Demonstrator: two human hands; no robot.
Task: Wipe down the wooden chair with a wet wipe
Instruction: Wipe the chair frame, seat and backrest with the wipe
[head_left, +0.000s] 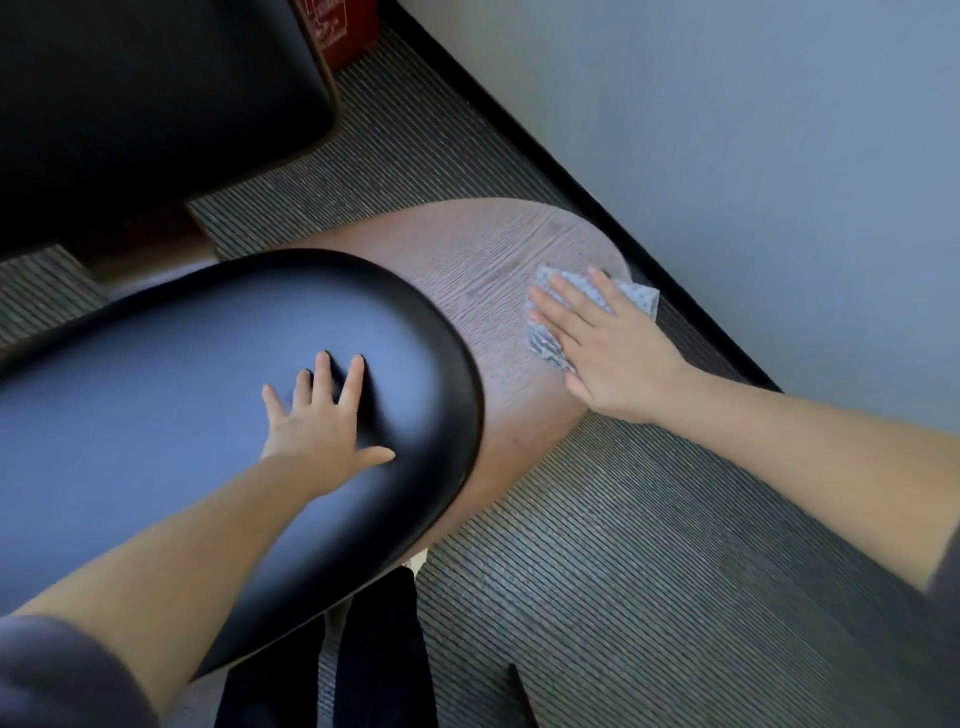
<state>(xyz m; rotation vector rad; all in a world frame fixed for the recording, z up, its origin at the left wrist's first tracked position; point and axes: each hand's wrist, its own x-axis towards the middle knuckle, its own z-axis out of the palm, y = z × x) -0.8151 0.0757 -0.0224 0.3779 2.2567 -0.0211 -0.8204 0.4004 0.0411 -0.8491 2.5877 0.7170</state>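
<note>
Mid-wipe: right hand (608, 353), fingers flat, presses wipe (641, 299) onto wooden chair back (483, 260), just beyond black seat (156, 364). Left hand (322, 421) lies flat on the seat, bracing, gripping nothing. Next, probably: sweep wipe toward seat edge with even pressure.

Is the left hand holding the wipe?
No, the wipe lies under the right hand on the wood; the left hand rests on the seat.

Grey dotted wipe (545, 340), brown wood-grain chair back (483, 280), black seat (182, 374), grey striped carpet (649, 545).
</note>
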